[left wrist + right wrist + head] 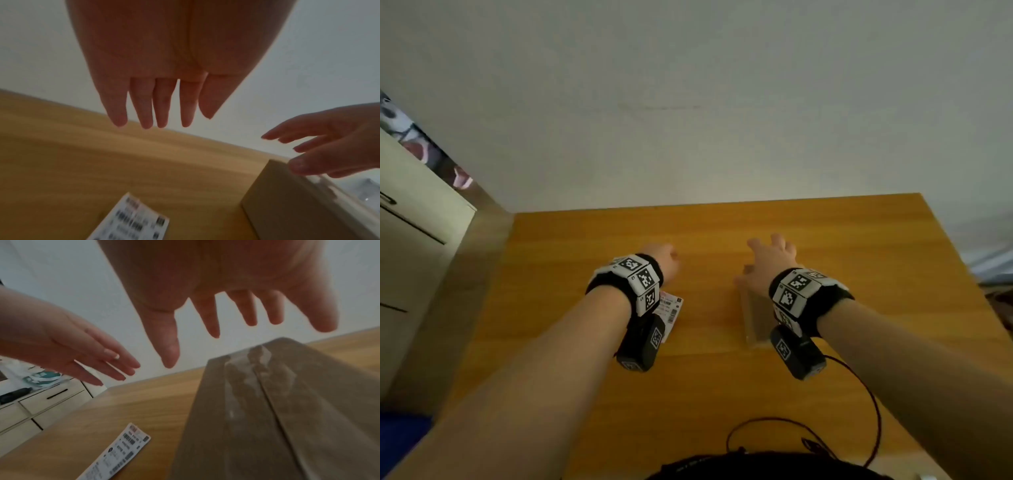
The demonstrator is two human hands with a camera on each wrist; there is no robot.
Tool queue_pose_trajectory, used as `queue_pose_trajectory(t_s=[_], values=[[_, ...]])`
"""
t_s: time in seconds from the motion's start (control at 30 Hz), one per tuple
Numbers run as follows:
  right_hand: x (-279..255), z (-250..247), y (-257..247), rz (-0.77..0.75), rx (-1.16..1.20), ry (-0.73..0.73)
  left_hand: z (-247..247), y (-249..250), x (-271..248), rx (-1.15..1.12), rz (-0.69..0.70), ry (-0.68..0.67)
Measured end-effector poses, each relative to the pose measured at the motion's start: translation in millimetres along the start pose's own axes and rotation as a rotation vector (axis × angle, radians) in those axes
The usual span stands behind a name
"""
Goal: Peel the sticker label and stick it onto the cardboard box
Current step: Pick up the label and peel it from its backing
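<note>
1. Left hand (156, 68): fingers straight, close together, holding nothing, above the desk (722, 377).
2. Right hand (216, 288): fingers spread wide, empty, over the cardboard box (277, 418) (taped seam on top).
3. Sticker label (117, 452): flat on desk, left of box, apart from it.

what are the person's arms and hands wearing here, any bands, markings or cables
Both forearms are bare, with no sleeves. The left hand and right hand each have a black wristband carrying white blocks printed with black square marker codes. A black camera unit, also tagged with a code, hangs under each wrist. A thin dark red cable loops from the right unit.
</note>
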State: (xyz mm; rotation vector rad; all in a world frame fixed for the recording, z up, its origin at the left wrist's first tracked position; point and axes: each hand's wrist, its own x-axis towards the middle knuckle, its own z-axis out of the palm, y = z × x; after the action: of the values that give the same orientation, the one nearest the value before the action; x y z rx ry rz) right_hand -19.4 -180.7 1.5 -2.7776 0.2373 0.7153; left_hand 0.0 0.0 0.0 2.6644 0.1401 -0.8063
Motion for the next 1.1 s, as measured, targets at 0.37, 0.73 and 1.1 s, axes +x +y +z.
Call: queue_pose_trajectory(t_s=[0.37,0.73,1.1], values=[[-5.8,23.0,19.5,-0.001,0.012,-0.055,52.7,-39.6,4.1,0.152,-0.199,-0.198],[18.4,36.3,-8.2,-0.057,0.037,0.086,81.3,-60.3,-2.3,0.064,-0.232,-0.090],[39.5,32.2,-24.6,-0.077,0.078,0.106,89.9,-61.5,5.1,-0.039,-0.284,0.003]])
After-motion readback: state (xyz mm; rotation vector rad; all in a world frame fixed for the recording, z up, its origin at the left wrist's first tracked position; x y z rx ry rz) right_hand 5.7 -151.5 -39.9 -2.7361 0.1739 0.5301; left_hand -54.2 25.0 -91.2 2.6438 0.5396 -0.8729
